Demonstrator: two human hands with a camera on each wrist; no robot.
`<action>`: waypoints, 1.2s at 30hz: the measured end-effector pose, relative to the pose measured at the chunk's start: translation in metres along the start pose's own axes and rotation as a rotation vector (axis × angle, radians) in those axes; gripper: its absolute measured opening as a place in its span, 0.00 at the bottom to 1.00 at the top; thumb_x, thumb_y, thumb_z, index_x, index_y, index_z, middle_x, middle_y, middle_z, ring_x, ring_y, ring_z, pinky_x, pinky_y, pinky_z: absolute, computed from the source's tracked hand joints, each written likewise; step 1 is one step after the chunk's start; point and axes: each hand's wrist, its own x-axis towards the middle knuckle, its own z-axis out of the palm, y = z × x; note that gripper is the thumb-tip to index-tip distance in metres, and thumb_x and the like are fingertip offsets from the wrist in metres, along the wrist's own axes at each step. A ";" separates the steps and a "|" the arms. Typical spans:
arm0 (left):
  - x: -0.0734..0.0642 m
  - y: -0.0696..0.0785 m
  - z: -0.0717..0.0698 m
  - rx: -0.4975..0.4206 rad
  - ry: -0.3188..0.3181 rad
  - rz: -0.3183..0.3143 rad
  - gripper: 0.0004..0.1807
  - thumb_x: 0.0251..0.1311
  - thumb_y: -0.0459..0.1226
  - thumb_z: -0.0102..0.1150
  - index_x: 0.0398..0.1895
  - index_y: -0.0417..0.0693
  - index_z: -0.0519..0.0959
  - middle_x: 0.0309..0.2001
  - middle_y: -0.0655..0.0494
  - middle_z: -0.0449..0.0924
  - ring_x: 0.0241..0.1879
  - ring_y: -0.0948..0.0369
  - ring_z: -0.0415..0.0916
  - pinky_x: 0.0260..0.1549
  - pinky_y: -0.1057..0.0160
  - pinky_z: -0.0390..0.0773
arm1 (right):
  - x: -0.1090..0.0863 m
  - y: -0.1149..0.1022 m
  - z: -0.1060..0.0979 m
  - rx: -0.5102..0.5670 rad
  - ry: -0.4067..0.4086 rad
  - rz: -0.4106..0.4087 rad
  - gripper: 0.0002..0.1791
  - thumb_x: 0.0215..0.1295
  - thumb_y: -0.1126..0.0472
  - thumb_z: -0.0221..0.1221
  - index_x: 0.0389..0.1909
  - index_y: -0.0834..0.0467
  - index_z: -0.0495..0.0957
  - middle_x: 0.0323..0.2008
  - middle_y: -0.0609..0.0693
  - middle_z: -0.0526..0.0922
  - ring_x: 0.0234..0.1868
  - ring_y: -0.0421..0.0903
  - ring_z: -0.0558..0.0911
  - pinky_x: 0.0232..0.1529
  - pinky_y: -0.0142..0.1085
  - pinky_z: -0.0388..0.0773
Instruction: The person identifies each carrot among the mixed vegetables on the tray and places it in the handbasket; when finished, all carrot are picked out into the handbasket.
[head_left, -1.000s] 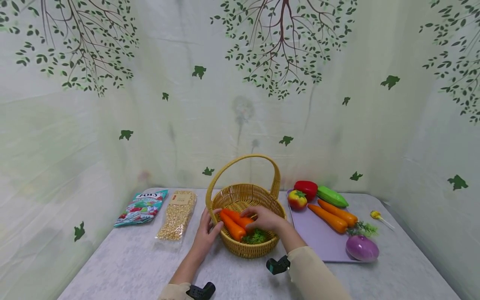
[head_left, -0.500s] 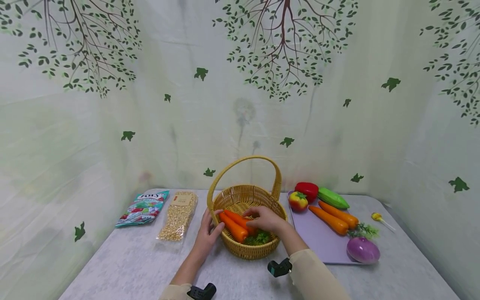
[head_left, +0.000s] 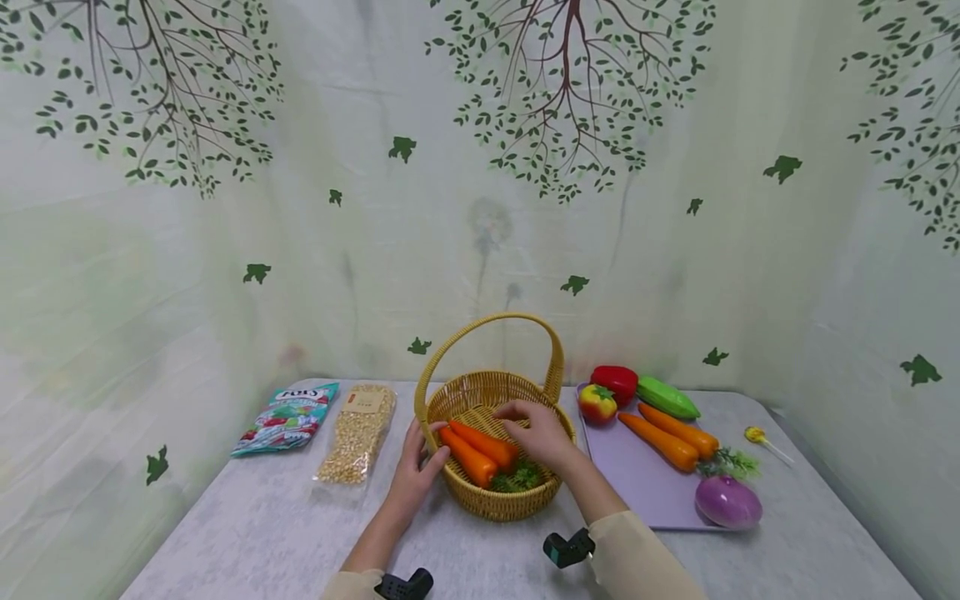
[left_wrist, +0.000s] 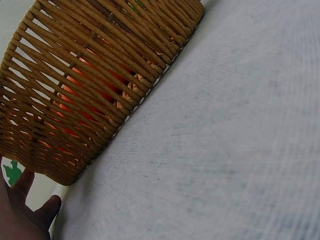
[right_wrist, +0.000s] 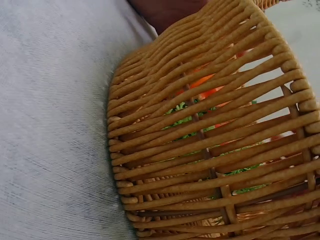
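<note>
Two orange carrots (head_left: 480, 450) with green leafy tops (head_left: 519, 477) lie side by side in the yellow wicker basket (head_left: 498, 505). My left hand (head_left: 414, 471) rests on the outside of the basket's left wall, by the foot of its handle. In the left wrist view, the thumb of the left hand (left_wrist: 22, 210) stands apart from the wicker. Over the right part of the basket's opening is my right hand (head_left: 542, 433), fingers loosely bent, just clear of the carrots and holding nothing. The right wrist view shows mostly basket weave (right_wrist: 215, 130).
Right of the basket, a lilac tray (head_left: 630, 492) bears a red pepper (head_left: 615, 383), a red-yellow fruit (head_left: 597, 404), a green vegetable (head_left: 667, 397), two carrots (head_left: 667, 437) and a purple onion (head_left: 728, 502). A lollipop (head_left: 756, 435) lies beyond. Leftward are a kernel bag (head_left: 356, 433) and a candy bag (head_left: 287, 418).
My right hand has let go of the carrots and drawn slightly up and to the right. The carrots stay in the basket. The left hand keeps its place on the basket wall.
</note>
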 end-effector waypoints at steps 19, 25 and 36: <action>0.000 0.000 0.000 0.002 0.002 0.015 0.22 0.70 0.36 0.53 0.67 0.47 0.70 0.80 0.48 0.46 0.79 0.44 0.45 0.67 0.31 0.59 | -0.027 -0.005 -0.023 0.252 0.191 0.054 0.11 0.73 0.58 0.56 0.51 0.52 0.82 0.49 0.51 0.86 0.51 0.50 0.83 0.55 0.39 0.80; -0.001 -0.001 -0.001 0.011 0.006 0.016 0.22 0.70 0.36 0.54 0.67 0.47 0.70 0.80 0.48 0.46 0.79 0.43 0.46 0.67 0.31 0.60 | -0.042 -0.003 -0.041 0.211 0.279 0.152 0.12 0.73 0.57 0.55 0.53 0.51 0.81 0.50 0.50 0.85 0.51 0.48 0.83 0.56 0.41 0.79; 0.000 -0.001 0.000 0.012 0.006 0.018 0.23 0.70 0.37 0.54 0.67 0.48 0.70 0.80 0.48 0.47 0.79 0.44 0.46 0.67 0.31 0.59 | -0.058 0.021 -0.083 0.146 0.363 0.237 0.17 0.74 0.57 0.55 0.59 0.54 0.76 0.59 0.54 0.81 0.62 0.51 0.76 0.67 0.50 0.72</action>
